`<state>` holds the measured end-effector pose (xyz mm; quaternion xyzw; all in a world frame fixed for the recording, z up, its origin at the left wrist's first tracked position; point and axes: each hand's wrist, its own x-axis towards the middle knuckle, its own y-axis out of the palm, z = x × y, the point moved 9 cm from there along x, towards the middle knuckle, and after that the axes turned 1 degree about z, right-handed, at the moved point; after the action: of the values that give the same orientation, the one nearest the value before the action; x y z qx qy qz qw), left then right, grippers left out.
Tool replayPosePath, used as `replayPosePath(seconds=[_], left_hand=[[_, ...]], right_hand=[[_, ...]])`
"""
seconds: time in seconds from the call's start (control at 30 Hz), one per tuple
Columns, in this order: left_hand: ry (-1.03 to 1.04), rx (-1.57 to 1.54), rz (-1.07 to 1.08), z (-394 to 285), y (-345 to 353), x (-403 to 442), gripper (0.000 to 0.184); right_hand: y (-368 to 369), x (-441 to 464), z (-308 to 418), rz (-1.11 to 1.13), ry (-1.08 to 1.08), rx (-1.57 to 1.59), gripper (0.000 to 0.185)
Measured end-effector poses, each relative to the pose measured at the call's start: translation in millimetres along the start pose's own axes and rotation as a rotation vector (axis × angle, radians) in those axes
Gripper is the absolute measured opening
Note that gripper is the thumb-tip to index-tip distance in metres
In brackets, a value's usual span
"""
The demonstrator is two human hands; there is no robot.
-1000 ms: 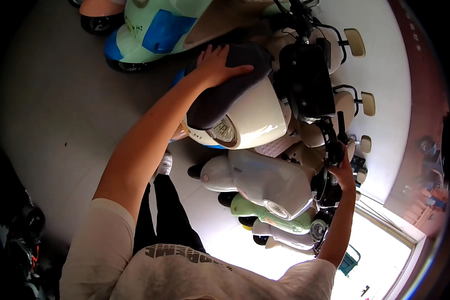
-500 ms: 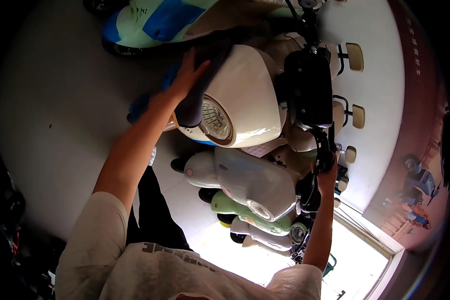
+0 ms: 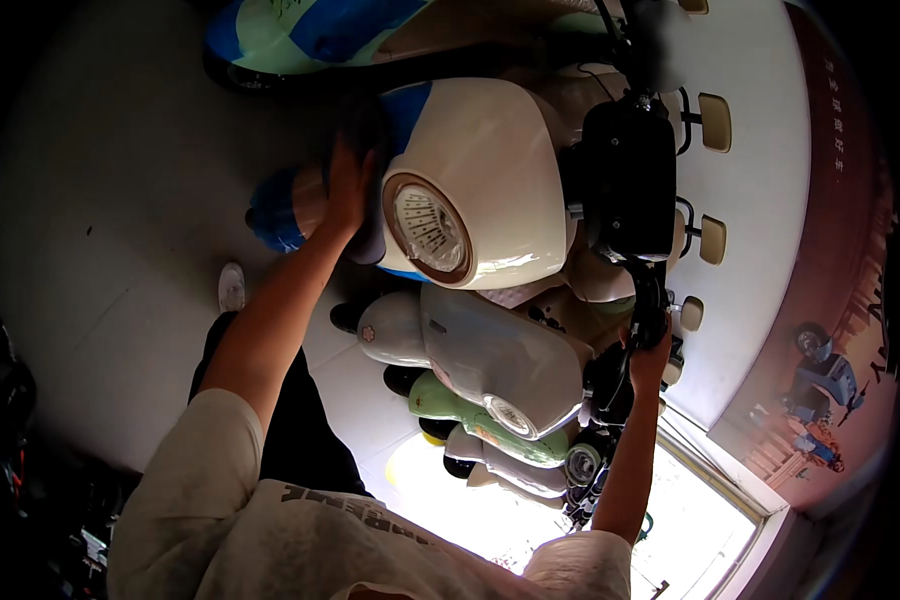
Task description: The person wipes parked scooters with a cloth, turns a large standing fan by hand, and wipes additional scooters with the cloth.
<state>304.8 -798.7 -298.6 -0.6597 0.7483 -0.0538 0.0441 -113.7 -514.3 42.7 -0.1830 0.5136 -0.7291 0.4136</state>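
A cream-and-blue electric scooter (image 3: 500,150) stands in front of me, appearing sideways in the head view. My left hand (image 3: 346,185) holds a dark cloth (image 3: 372,225) against its front, beside the round headlight (image 3: 430,230). The fingertips are partly lost in the dark folds. On the far right, my right hand (image 3: 650,358) is wrapped round the black handlebar grip (image 3: 652,310). A black box-shaped handlebar housing (image 3: 628,180) sits between the cream panel and the wall.
A green-and-blue scooter (image 3: 310,35) stands close on one side. On the other side is a grey scooter (image 3: 500,350), then a light green scooter (image 3: 490,425) and more towards the bright doorway (image 3: 710,500). Mirrors (image 3: 713,240) stick out near the wall.
My left hand and the cloth have slid left and down across the scooter's front, uncovering more of the headlight and blue panel. My right hand stays on the grip. A shoe now shows on the floor.
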Motion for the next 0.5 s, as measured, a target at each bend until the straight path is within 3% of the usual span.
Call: replayPosePath(seconds=[0.13, 0.33, 0.5], left_hand=[[0.000, -0.018, -0.039, 8.2, 3.0, -19.8, 0.066], [-0.156, -0.084, -0.362, 60.3, 15.9, -75.8, 0.066], [-0.509, -0.595, -0.237, 61.6, 33.1, -111.0, 0.063]], right_hand=[[0.4, -3.6, 12.6, -0.039, 0.017, 0.013, 0.072], [-0.6, -1.9, 12.5, -0.053, -0.021, -0.082, 0.071], [-2.3, -2.1, 7.9, -0.040, -0.007, -0.077, 0.071]])
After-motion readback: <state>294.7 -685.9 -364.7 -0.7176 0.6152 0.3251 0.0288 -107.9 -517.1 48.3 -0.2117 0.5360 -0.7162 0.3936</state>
